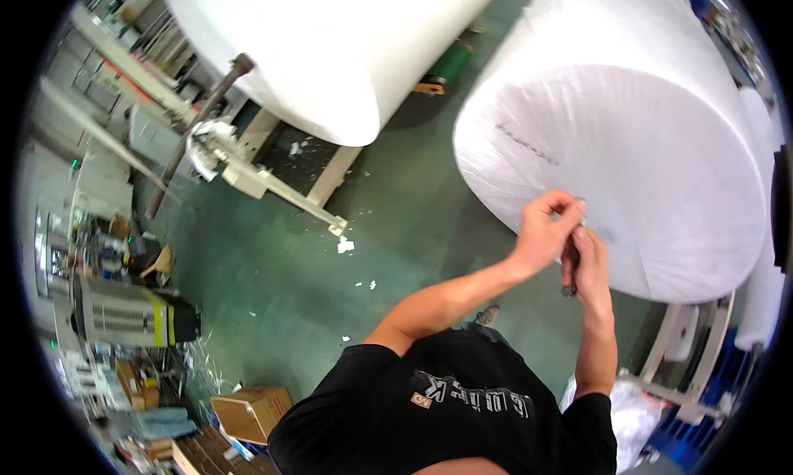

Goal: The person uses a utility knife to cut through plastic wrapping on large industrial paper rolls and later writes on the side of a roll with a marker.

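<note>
In front of a large white wrapped roll, my two hands meet close together. My right hand is closed round a slim dark tool, whose lower end sticks out below the fingers; its kind is too small to tell. Just above it, my left hand has thumb and fingers pinched at the tool's upper end, where a small pale bit shows. What that pinch holds is hidden. Dark handwriting marks the roll's flat end, up and left of my hands.
Another big white roll rests on a cream metal frame at the upper left, with a rusty bar beside it. White scraps lie on the green floor. A cardboard box and grey-yellow machine stand lower left.
</note>
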{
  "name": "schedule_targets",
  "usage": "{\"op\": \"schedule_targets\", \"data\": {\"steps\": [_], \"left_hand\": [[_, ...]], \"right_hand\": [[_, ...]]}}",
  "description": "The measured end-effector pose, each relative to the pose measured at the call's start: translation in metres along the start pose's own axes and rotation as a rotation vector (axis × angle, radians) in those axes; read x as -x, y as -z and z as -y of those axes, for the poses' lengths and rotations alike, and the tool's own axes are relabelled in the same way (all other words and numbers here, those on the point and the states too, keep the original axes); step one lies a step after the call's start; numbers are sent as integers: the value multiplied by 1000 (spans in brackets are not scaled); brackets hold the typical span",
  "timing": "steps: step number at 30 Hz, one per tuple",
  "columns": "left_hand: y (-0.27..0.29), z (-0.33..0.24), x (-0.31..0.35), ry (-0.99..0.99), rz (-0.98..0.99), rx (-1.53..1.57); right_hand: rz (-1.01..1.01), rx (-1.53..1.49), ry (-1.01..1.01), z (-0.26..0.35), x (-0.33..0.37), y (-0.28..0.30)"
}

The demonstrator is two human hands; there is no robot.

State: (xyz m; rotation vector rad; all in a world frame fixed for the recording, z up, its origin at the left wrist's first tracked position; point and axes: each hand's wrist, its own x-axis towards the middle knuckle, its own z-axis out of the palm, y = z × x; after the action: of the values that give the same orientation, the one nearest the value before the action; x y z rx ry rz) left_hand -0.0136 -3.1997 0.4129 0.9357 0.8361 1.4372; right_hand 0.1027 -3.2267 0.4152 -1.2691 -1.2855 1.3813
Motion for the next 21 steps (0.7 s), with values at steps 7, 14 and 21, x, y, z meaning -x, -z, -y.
{"op": "schedule_targets", "data": {"steps": [7, 14, 21], "left_hand": [[2, 19, -2, -128, 4, 121], [112, 100, 11, 267, -178, 29], [375, 288, 210, 841, -663, -176]], "right_hand": [[32, -4, -41, -5, -4, 8], [-21, -244, -110, -11, -36, 47], [-512, -294, 295, 36, -78, 170]]}}
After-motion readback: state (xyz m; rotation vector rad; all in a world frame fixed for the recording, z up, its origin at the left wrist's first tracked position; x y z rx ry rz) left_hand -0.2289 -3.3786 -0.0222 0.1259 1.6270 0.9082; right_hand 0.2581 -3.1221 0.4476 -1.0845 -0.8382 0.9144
